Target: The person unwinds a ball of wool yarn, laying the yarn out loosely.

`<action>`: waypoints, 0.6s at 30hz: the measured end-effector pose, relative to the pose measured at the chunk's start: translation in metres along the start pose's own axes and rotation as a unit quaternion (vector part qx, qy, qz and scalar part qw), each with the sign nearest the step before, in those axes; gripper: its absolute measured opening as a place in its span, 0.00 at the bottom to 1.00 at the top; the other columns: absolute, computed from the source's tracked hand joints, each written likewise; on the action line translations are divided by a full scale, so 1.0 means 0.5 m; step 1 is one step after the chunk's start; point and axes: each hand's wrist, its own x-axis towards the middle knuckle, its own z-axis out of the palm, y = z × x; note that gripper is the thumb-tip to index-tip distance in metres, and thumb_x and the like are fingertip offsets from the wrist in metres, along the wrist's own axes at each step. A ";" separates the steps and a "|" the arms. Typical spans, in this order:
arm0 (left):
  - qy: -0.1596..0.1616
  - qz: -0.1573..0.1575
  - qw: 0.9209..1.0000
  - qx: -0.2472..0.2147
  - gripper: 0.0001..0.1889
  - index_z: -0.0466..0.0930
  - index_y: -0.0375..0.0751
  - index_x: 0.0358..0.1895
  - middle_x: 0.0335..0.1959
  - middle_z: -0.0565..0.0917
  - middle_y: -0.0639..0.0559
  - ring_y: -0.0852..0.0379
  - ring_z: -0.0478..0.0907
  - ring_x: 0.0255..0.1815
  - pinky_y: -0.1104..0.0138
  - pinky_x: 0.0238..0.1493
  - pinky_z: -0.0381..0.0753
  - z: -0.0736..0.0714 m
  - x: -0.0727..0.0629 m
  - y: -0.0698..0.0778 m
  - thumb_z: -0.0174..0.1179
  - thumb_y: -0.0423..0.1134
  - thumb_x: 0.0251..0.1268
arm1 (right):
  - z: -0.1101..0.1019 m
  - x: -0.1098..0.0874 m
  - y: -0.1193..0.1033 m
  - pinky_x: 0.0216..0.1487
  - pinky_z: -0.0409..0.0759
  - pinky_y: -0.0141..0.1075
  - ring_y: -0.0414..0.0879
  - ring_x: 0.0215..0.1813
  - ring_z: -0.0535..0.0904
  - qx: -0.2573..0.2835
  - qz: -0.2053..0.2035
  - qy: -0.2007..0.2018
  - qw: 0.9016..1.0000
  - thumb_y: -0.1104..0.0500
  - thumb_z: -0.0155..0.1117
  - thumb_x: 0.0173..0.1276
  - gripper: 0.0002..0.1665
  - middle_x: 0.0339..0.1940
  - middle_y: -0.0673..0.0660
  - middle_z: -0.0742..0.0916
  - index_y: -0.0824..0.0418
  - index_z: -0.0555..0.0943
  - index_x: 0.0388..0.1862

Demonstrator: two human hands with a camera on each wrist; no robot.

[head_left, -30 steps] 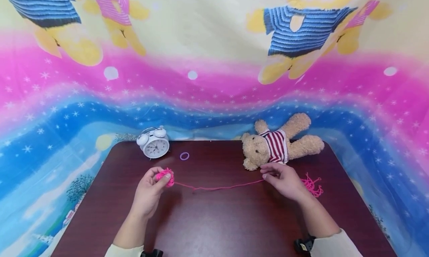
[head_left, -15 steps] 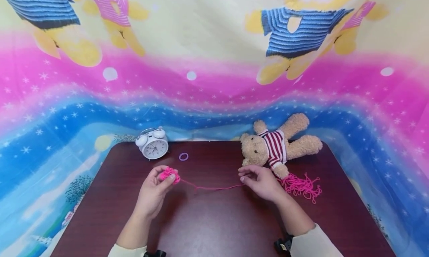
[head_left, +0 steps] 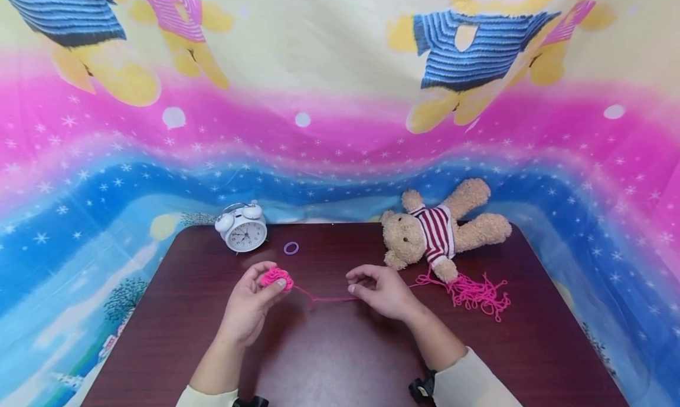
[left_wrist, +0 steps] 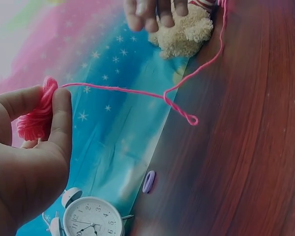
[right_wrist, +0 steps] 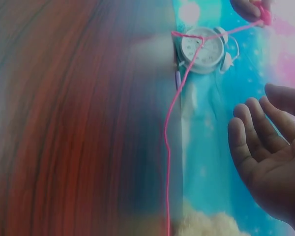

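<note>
Between thumb and fingers, my left hand [head_left: 249,304] pinches a small wound bundle of bright pink yarn [head_left: 277,279] above the table. From it a single strand [left_wrist: 113,89] runs out to the right, with a short twisted loop [left_wrist: 187,116] hanging partway along. My right hand [head_left: 385,290] hovers mid-table, fingers loosely bent and apart. In the right wrist view its palm shows bare, and the strand passes to one side of it. The strand leads on to a loose pink yarn pile [head_left: 480,295] at the right, partly under the teddy bear's paw.
A teddy bear [head_left: 438,233] in a striped shirt lies at the back right. At the back left stands a white alarm clock [head_left: 245,233], with a purple ring [head_left: 291,248] beside it. A printed cloth [head_left: 340,159] hangs behind the brown table [head_left: 340,360].
My right hand has moved left toward my left hand, uncovering the yarn pile and the bear's paw. My left hand has shifted slightly right with the yarn bundle.
</note>
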 end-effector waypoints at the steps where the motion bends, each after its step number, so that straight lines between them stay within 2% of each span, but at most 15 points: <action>1: -0.003 0.002 1.000 -0.003 0.22 0.64 0.32 0.62 0.43 0.87 0.53 0.59 0.88 0.44 0.63 0.53 0.86 0.002 0.001 -0.002 0.60 0.23 0.71 | 0.006 0.003 -0.004 0.46 0.86 0.34 0.42 0.43 0.87 0.001 0.001 -0.001 1.000 0.60 0.72 0.70 0.12 0.40 0.48 0.91 0.56 0.87 0.51; 4: -0.007 0.003 1.000 -0.005 0.21 0.65 0.33 0.61 0.42 0.87 0.53 0.59 0.88 0.44 0.63 0.53 0.87 0.008 0.001 -0.006 0.61 0.23 0.71 | 0.025 0.011 -0.013 0.45 0.86 0.34 0.40 0.41 0.87 0.001 0.000 -0.007 1.000 0.58 0.73 0.70 0.11 0.39 0.45 0.90 0.54 0.88 0.50; 9: -0.006 -0.006 1.000 -0.002 0.23 0.63 0.28 0.63 0.42 0.87 0.52 0.58 0.88 0.44 0.63 0.53 0.86 0.021 0.001 -0.012 0.62 0.25 0.71 | 0.056 0.021 -0.023 0.43 0.86 0.34 0.38 0.40 0.86 0.007 -0.013 -0.019 1.000 0.56 0.74 0.69 0.12 0.39 0.44 0.89 0.53 0.88 0.50; 13: -0.008 -0.010 1.000 -0.003 0.20 0.66 0.34 0.61 0.42 0.87 0.51 0.57 0.88 0.44 0.62 0.54 0.86 0.030 0.002 -0.019 0.63 0.26 0.72 | 0.078 0.026 -0.030 0.43 0.86 0.34 0.39 0.39 0.86 0.006 -0.016 -0.026 1.000 0.55 0.75 0.68 0.15 0.38 0.45 0.89 0.55 0.88 0.51; 15: -0.011 -0.010 1.000 -0.005 0.19 0.68 0.37 0.59 0.43 0.87 0.51 0.57 0.88 0.44 0.62 0.54 0.86 0.035 0.002 -0.021 0.63 0.27 0.71 | 0.086 0.029 -0.031 0.40 0.86 0.33 0.41 0.37 0.87 0.002 -0.018 -0.026 0.999 0.54 0.76 0.67 0.16 0.38 0.45 0.89 0.55 0.88 0.52; 18: -0.017 -0.011 1.000 -0.008 0.19 0.68 0.37 0.59 0.43 0.87 0.51 0.57 0.88 0.44 0.62 0.54 0.86 0.044 0.003 -0.024 0.63 0.27 0.71 | 0.095 0.032 -0.034 0.35 0.86 0.33 0.44 0.34 0.88 0.000 -0.033 -0.024 0.999 0.55 0.77 0.67 0.15 0.39 0.47 0.89 0.54 0.88 0.51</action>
